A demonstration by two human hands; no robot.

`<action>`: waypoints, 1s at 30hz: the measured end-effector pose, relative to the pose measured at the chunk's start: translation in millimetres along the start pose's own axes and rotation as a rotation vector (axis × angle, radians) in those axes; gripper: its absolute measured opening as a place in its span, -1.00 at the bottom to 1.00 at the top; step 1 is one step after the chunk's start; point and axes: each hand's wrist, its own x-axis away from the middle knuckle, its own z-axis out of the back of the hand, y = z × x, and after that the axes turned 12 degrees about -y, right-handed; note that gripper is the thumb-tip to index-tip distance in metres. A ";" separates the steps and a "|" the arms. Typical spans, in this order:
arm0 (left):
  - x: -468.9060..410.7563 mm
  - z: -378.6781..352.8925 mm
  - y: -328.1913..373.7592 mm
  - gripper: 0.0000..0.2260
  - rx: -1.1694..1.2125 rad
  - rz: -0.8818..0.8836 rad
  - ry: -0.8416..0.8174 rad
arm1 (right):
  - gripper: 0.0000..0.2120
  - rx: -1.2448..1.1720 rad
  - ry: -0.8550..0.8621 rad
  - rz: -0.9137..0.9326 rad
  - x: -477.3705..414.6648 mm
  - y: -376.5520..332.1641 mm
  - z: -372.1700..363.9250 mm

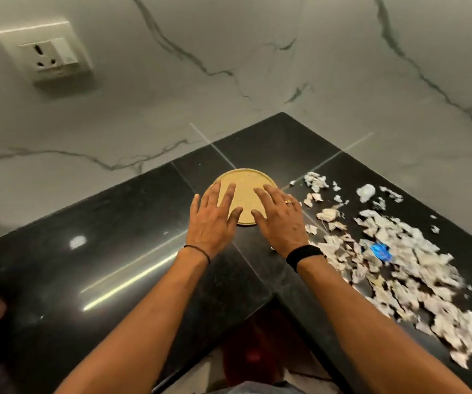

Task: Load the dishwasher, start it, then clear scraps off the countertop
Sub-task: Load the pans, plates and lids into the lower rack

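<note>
A round tan plate (pixel 244 186) lies flat on the black countertop (pixel 132 251) near its inner corner. My left hand (pixel 213 220) lies over the plate's left side with straight, spread fingers. My right hand (pixel 280 220) lies over its right side, fingers straight too, a ring on one finger. A spread of torn white paper scraps (pixel 399 268) covers the counter to the right of my right hand, with one blue scrap (pixel 381 251) among them.
White marble walls (pixel 229 66) meet behind the counter's corner. A wall socket (pixel 48 55) sits high on the left wall. The counter's front edge forms an inner corner near my forearms, with floor and something red (pixel 257 351) below.
</note>
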 end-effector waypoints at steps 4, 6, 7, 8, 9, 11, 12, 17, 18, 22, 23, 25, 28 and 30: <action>4.2 -3.9 -7.6 -0.45 -0.026 0.104 0.007 | -0.54 -0.044 -0.092 0.115 -20.7 -10.2 -17.9; 6.1 -7.1 -11.3 -0.47 -0.024 0.158 0.005 | -0.53 -0.064 -0.143 0.162 -28.3 -13.2 -26.9; 6.9 -8.0 -13.2 -0.47 -0.023 0.180 0.004 | -0.53 -0.072 -0.158 0.179 -31.2 -14.1 -30.4; 7.2 -9.0 -14.8 -0.46 -0.027 0.203 0.006 | -0.54 -0.081 -0.171 0.197 -34.9 -14.2 -33.3; 7.6 -10.0 -15.6 -0.47 -0.033 0.221 0.015 | -0.54 -0.088 -0.180 0.215 -38.1 -13.6 -35.9; 8.9 -12.3 -15.7 -0.45 -0.038 0.257 0.026 | -0.57 -0.093 -0.208 0.244 -44.1 -11.0 -41.6; 9.6 -13.1 -15.2 -0.44 -0.037 0.272 0.024 | -0.58 -0.083 -0.233 0.249 -46.9 -9.1 -44.9; 8.3 -21.2 -4.9 -0.44 -0.034 0.312 0.008 | -0.72 0.038 -0.407 0.182 -63.7 6.6 -72.2; 8.0 -23.0 -2.1 -0.44 -0.041 0.310 0.000 | -0.74 0.067 -0.425 0.176 -64.5 9.3 -77.8; 6.3 -24.1 1.0 -0.47 -0.076 0.287 -0.028 | -0.78 0.064 -0.382 0.191 -65.0 9.9 -91.8; 6.2 -22.2 -0.1 -0.47 -0.086 0.281 -0.034 | -0.78 0.066 -0.371 0.201 -64.5 8.6 -92.4; 7.0 -19.7 -1.9 -0.44 -0.113 0.267 -0.056 | -0.82 0.076 -0.345 0.217 -61.3 8.2 -92.1; 6.3 -15.1 -4.8 -0.37 -0.123 0.244 -0.083 | -0.90 0.061 -0.228 0.221 -56.5 11.1 -85.4; 2.2 -11.5 -6.2 -0.29 -0.113 0.233 -0.124 | -0.88 0.008 -0.118 0.243 -56.2 13.8 -75.8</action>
